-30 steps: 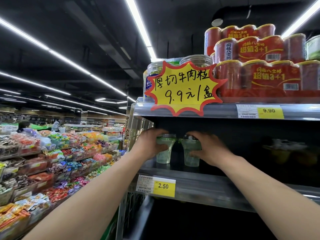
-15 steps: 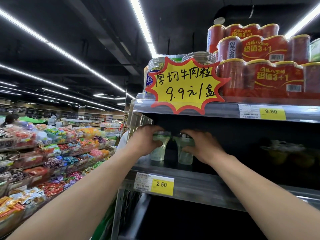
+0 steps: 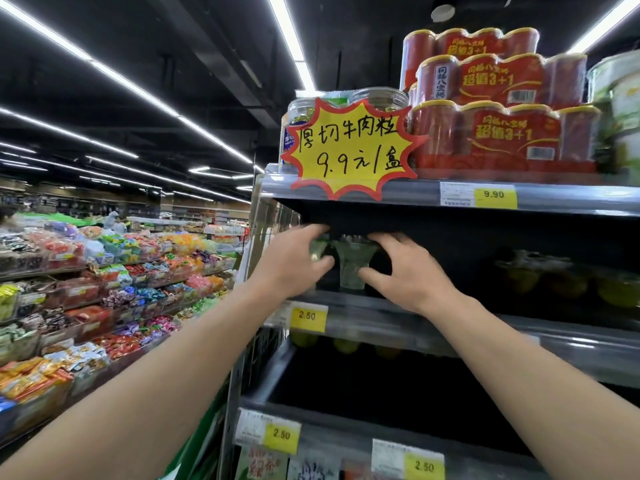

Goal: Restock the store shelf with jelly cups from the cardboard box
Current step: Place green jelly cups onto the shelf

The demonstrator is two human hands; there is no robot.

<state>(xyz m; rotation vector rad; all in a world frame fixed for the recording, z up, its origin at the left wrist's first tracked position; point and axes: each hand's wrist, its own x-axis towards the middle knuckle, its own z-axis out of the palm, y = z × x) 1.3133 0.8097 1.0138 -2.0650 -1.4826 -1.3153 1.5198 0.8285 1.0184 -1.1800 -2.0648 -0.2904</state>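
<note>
Two clear, pale green jelly cups stand close together at the left end of the dark middle shelf (image 3: 433, 332). My left hand (image 3: 291, 265) grips the left jelly cup (image 3: 317, 249), which is mostly hidden behind its fingers and thumb. My right hand (image 3: 412, 275) holds the right jelly cup (image 3: 353, 263), with the thumb against its side and the fingers curled over its top. Both arms reach up from below. The cardboard box is out of view.
A yellow star price sign (image 3: 349, 148) hangs from the top shelf, which carries red can packs (image 3: 485, 133) and clear jars (image 3: 379, 98). More jelly cups (image 3: 554, 278) sit dimly to the right on the middle shelf. Candy bins (image 3: 86, 289) line the aisle on the left.
Both hands have carried the two cups deeper into the shelf and closer together. The right hand's fingers now lie over the cup's top. My view has shifted a little.
</note>
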